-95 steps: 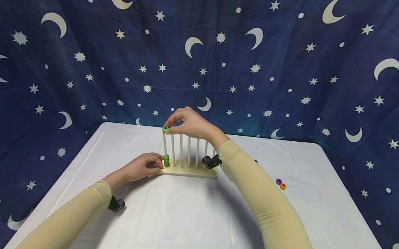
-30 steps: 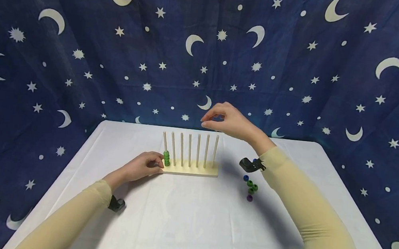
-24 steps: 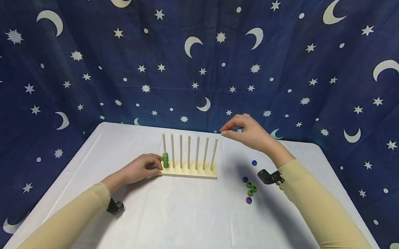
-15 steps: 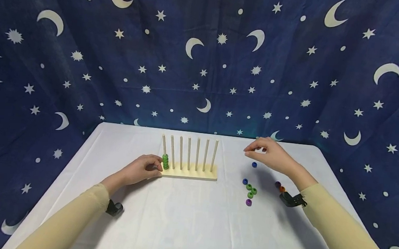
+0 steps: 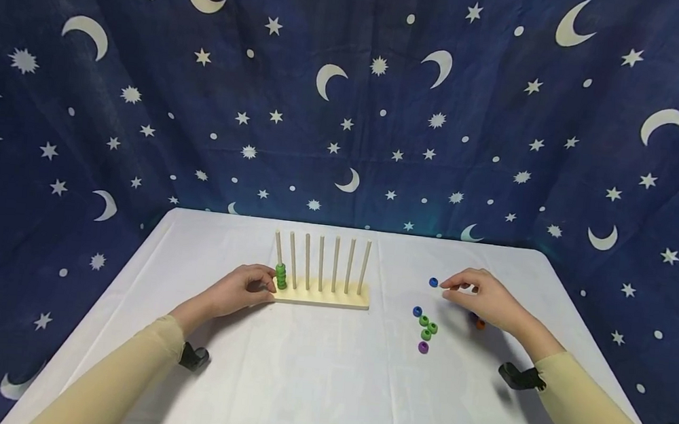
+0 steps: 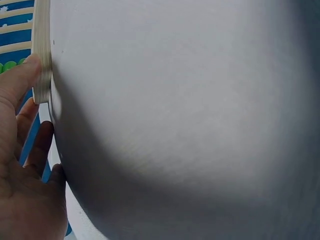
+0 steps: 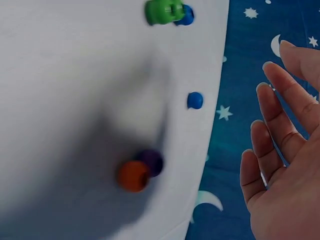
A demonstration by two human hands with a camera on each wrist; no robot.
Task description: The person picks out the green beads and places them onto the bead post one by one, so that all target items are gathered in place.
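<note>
A wooden peg stand (image 5: 322, 298) with a row of upright pegs stands on the table, several green beads (image 5: 281, 276) stacked on its leftmost peg. My left hand (image 5: 241, 291) grips the stand's left end; in the left wrist view its thumb (image 6: 22, 75) lies against the base's front edge (image 6: 42, 50). Above the table at the right, my right hand (image 5: 487, 298) holds nothing, its fingers loosely bent. The far blue bead (image 5: 433, 282) lies just left of its fingertips. In the right wrist view that blue bead (image 7: 195, 100) is apart from the fingers (image 7: 280, 117).
Left of my right hand lie another blue bead (image 5: 417, 311), 3 loose green beads (image 5: 426, 334) and a purple bead (image 5: 423, 347). Partly under the hand sit an orange bead (image 5: 480, 324) and a dark purple bead (image 7: 151, 162). A starry cloth (image 5: 350, 104) hangs behind the table.
My right hand let go of a green bead on the leftmost peg, then moved right and down towards the loose beads. The left hand has stayed on the stand.
</note>
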